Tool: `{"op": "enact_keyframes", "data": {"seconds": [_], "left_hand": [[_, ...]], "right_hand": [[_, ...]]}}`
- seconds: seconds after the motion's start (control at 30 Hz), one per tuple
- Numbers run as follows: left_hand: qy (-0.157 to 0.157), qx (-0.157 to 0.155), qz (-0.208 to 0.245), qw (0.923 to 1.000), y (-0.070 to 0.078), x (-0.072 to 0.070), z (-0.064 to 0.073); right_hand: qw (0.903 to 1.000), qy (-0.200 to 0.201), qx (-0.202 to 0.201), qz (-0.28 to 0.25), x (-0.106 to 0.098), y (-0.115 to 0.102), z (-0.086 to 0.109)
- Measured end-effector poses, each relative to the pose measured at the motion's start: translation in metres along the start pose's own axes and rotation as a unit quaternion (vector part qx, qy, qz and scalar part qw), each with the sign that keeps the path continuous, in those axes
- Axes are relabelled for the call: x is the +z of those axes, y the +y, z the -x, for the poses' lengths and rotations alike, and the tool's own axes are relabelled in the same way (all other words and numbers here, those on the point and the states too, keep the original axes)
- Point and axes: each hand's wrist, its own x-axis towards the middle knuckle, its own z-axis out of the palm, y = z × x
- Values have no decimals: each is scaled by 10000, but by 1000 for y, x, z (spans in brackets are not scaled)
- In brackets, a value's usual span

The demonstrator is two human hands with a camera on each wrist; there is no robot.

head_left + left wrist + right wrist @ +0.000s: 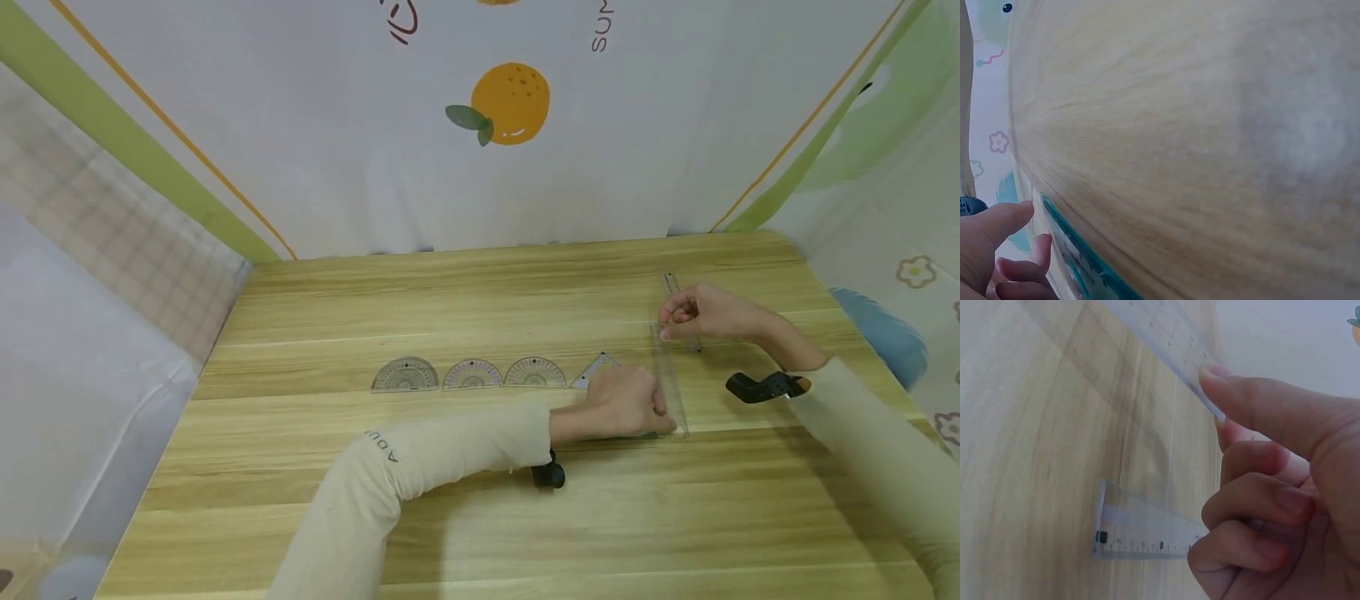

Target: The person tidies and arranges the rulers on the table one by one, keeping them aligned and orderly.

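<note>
My right hand (708, 312) pinches the far end of a clear ruler (666, 367) between thumb and forefinger. In the right wrist view that ruler (1166, 331) is raised over the table, its shadow on the wood below. My left hand (622, 402) is at the ruler's near end, thumb and finger on it. A second clear ruler (671, 283) lies flat behind my right hand. Beneath my left hand, partly covered, is a flat clear piece with a teal edge (1079, 250). A set square (600, 363) shows just behind the left hand.
Three clear protractors (405, 377) lie in a row left of the set square on the wooden table (315, 483). A printed cloth (360, 183) hangs along the table's back edge, with patterned cloth at both sides.
</note>
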Motion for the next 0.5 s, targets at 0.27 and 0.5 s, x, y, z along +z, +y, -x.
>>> {"op": "enact_keyframes", "data": {"seconds": [0.27, 0.5], "left_hand": [[150, 133, 9, 9998, -4, 2, 2], [218, 356, -73, 9991, -8, 4, 2]], "right_hand": [[10000, -10, 69, 6, 0, -1, -2], [9999, 3, 17, 108, 2, -4, -4]]}}
